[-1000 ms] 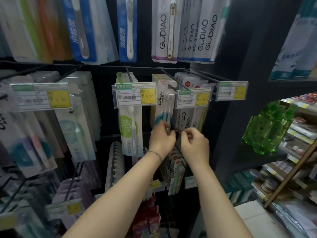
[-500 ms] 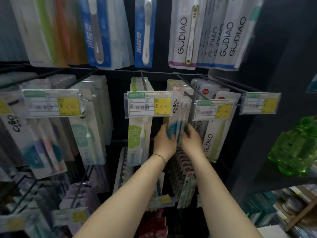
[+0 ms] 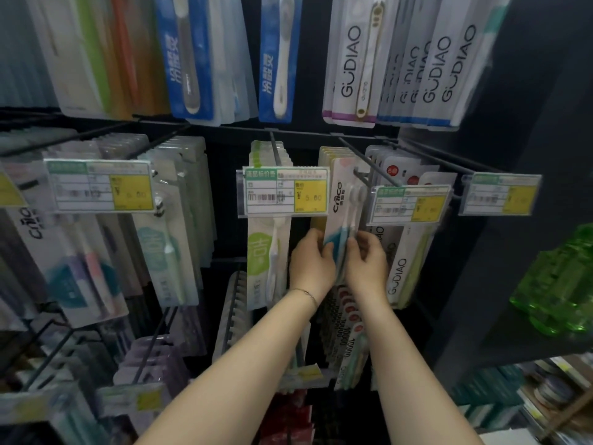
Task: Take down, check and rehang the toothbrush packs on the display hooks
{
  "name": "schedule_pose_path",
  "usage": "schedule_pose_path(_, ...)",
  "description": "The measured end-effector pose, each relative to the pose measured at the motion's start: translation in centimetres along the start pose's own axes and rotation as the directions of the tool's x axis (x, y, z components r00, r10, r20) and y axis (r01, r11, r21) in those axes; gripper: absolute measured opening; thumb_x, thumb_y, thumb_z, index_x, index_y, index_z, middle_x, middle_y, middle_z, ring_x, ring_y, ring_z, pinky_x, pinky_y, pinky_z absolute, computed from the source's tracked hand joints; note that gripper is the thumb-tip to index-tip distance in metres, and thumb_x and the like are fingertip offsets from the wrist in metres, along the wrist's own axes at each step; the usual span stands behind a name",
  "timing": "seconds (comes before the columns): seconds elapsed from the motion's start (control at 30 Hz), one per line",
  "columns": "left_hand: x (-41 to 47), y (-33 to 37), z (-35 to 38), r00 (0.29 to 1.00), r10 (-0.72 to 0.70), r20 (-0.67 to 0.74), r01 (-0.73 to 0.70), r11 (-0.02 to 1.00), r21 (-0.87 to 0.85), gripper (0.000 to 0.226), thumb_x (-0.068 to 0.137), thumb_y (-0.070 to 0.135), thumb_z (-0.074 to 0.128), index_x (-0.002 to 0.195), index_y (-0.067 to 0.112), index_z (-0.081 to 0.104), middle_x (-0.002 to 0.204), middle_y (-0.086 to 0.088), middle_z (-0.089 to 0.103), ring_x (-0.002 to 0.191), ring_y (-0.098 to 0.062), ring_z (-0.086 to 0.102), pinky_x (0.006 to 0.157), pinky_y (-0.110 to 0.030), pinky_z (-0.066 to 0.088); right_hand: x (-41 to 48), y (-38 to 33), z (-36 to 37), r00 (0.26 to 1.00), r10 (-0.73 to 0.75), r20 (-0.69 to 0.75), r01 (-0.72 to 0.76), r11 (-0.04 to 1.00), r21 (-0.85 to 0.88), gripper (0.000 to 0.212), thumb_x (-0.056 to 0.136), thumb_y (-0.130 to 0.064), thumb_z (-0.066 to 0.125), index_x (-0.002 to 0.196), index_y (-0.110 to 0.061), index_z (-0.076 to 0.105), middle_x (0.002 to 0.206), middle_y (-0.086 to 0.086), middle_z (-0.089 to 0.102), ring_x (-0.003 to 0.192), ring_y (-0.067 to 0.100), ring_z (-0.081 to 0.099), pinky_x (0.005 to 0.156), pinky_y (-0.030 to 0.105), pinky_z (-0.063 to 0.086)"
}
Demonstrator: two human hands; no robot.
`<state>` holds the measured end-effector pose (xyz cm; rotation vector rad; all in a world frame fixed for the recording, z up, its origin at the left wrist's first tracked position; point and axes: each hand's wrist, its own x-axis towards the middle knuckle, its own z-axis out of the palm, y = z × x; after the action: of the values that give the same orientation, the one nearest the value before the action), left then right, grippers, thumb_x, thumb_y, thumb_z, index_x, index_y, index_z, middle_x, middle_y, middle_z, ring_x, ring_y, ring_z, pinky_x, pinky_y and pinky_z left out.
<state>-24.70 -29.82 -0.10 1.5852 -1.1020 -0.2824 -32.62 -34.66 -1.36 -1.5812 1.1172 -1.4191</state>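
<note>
Two hands held one toothbrush pack [image 3: 340, 200].
Left hand [image 3: 313, 264] and right hand [image 3: 365, 261] pinched its lower sides, centre frame.

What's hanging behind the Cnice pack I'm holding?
A row of yellow-edged packs hangs right behind it; only their top edges show. The Cnice pack, gripped by left hand and right hand, covers their fronts.
</note>
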Motion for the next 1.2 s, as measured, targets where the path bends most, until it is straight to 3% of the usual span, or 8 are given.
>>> schedule_pose_path(0.13, -0.6, 0.4, -0.5, 1.000, 0.007, 0.011, -0.007, 1.000, 0.014, 0.017, 0.098, 0.016, 0.048, 0.082, 0.019, 0.045, 0.071, 0.010, 0.048, 0.065, -0.007, 0.045, 0.059, -0.026, 0.034, -0.3, -0.4, -0.1, 0.999, -0.037, 0.009, 0.036, 0.999, 0.012, 0.011, 0.099, -0.020, 0.051, 0.108, -0.022, 0.056, 0.087, -0.020, 0.055, 0.079, -0.008, 0.053, 0.061, 0.004, 0.041)
schedule_pose_path(0.27, -1.2, 0.7, -1.1, 1.000, 0.012, 0.020, -0.012, 1.000, 0.025, 0.009, 0.098, 0.016, 0.047, 0.090, 0.017, 0.046, 0.079, 0.006, 0.052, 0.073, -0.014, 0.051, 0.064, -0.028, 0.039, -0.7, -0.8, -0.2, 0.996, -0.083, 0.026, 0.083, 0.997, -0.001, 0.012, 0.098, -0.022, 0.052, 0.109, -0.024, 0.058, 0.089, -0.020, 0.057, 0.084, -0.007, 0.054, 0.069, 0.009, 0.041)
schedule_pose_path(0.47, -2.7, 1.2, -1.7, 0.998, 0.030, 0.058, -0.034, 0.997, 0.066, 0.005, 0.097, 0.016, 0.047, 0.093, 0.014, 0.047, 0.085, -0.004, 0.058, 0.080, -0.024, 0.059, 0.070, -0.036, 0.050, -2.0, -1.3, -1.2, 0.991, -0.133, 0.011, 0.133, 0.991, 0.022, 0.009, 0.097, -0.021, 0.055, 0.105, -0.022, 0.060, 0.088, -0.019, 0.059, 0.082, -0.007, 0.056, 0.063, 0.001, 0.042)
schedule_pose_path(0.63, -4.1, 0.5, -3.0, 0.985, 0.072, 0.156, -0.078, 0.996, 0.034, 0.006, 0.096, 0.018, 0.052, 0.092, 0.014, 0.051, 0.084, -0.002, 0.061, 0.078, -0.018, 0.061, 0.071, -0.035, 0.054, -3.8, -1.2, -2.3, 0.994, -0.105, 0.018, 0.103, 0.993, 0.059, 0.010, 0.095, -0.023, 0.059, 0.102, -0.018, 0.063, 0.090, -0.007, 0.064, 0.083, 0.002, 0.061, 0.062, 0.008, 0.046)
schedule_pose_path(0.77, -4.9, 0.4, -4.6, 0.972, 0.058, 0.229, -0.072, 0.996, 0.051, 0.012, 0.096, 0.019, 0.055, 0.086, 0.022, 0.050, 0.070, 0.011, 0.052, 0.062, 0.000, 0.050, 0.050, -0.009, 0.036, -5.5, -1.3, -3.0, 0.997, -0.069, 0.032, 0.066, 0.993, 0.096, 0.002, 0.092, -0.019, 0.063, 0.094, -0.018, 0.063, 0.084, -0.005, 0.065, 0.075, 0.003, 0.063, 0.060, 0.011, 0.050)
schedule_pose_path(0.87, -5.5, 0.1, -5.6, 0.969, 0.037, 0.244, -0.044, 0.999, 0.024, 0.013, 0.095, 0.018, 0.057, 0.084, 0.023, 0.053, 0.072, 0.008, 0.057, 0.064, -0.002, 0.053, 0.052, -0.009, 0.037, -6.7, -1.7, -3.1, 0.999, -0.017, 0.042, 0.013, 0.995, 0.098, 0.003, 0.091, -0.019, 0.065, 0.092, -0.018, 0.063, 0.083, -0.004, 0.065, 0.071, 0.002, 0.062, 0.058, 0.010, 0.049)
schedule_pose_path(1.03, -7.0, -1.0, -7.1, 0.969, -0.021, 0.247, 0.034, 0.998, -0.048, 0.007, 0.092, 0.020, 0.061, 0.088, 0.014, 0.063, 0.086, -0.007, 0.068, 0.079, -0.019, 0.065, 0.069, -0.031, 0.056, -8.7, -1.9, -3.0, 0.996, 0.071, 0.049, -0.075, 0.992, 0.104, 0.008, 0.088, -0.023, 0.068, 0.093, -0.017, 0.067, 0.085, 0.000, 0.069, 0.075, 0.007, 0.066, 0.062, 0.017, 0.052)
schedule_pose_path(1.2, -9.0, -2.5, -8.7, 0.982, -0.069, 0.174, 0.097, 0.983, -0.157, 0.005, 0.090, 0.018, 0.065, 0.085, 0.018, 0.066, 0.080, 0.003, 0.068, 0.074, -0.008, 0.063, 0.065, -0.019, 0.050, -11.6, -2.0, -2.4, 0.997, 0.080, 0.010, -0.081, 0.983, 0.164, 0.007, 0.085, -0.018, 0.071, 0.086, -0.012, 0.068, 0.075, 0.002, 0.068, 0.061, 0.004, 0.062, 0.053, 0.013, 0.047)
